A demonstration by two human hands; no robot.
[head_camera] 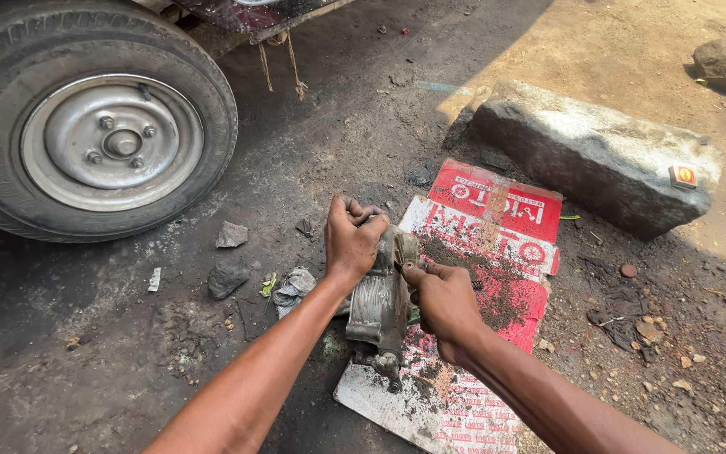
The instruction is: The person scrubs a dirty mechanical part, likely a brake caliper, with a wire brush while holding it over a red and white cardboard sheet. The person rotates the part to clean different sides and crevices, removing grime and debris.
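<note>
My left hand [351,238] is closed over the top end of a grimy grey metal engine part [378,304] that stands upright above a red and white printed sheet [497,220] on the ground. My right hand [442,296] is closed against the part's right side, and its fingertips pinch something small there that I cannot make out. Dark dirt and grit lie scattered across the sheet just right of my hands.
A vehicle wheel [94,126] with a grey steel rim stands at the upper left. A long stone block [598,151] lies at the upper right with a small box [682,176] on it. Loose stones [230,235] and a crumpled rag [294,287] lie on the oily ground.
</note>
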